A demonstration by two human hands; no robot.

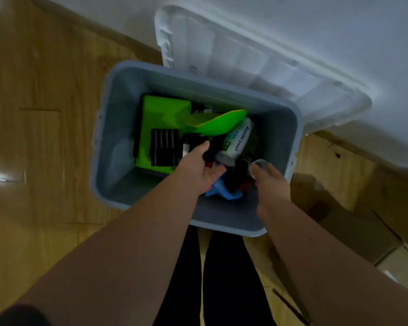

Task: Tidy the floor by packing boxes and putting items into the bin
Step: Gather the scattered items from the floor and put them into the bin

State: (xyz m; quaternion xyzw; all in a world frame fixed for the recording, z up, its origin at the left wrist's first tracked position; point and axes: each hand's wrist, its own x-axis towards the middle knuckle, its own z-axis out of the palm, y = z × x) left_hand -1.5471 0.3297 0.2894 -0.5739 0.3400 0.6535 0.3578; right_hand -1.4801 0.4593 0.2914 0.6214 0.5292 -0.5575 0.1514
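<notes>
A grey plastic bin (118,74) stands open on the wooden floor below me. Inside lie a bright green flat box (160,109), a green scoop-shaped piece (218,123), a white bottle (237,140) with blue lettering, a black-and-white striped item (164,147) and a blue crumpled item (218,190). My left hand (201,169) reaches into the bin with its fingers apart and nothing in it. Over the bin's right side, my right hand (267,182) is closed on a small clear round container (258,164).
The bin's white lid (245,55) leans against the white wall behind it. Brown cardboard boxes (353,222) lie on the floor at the right. Wooden floor (45,137) stretches to the left. My dark-clad legs (222,278) stand just in front of the bin.
</notes>
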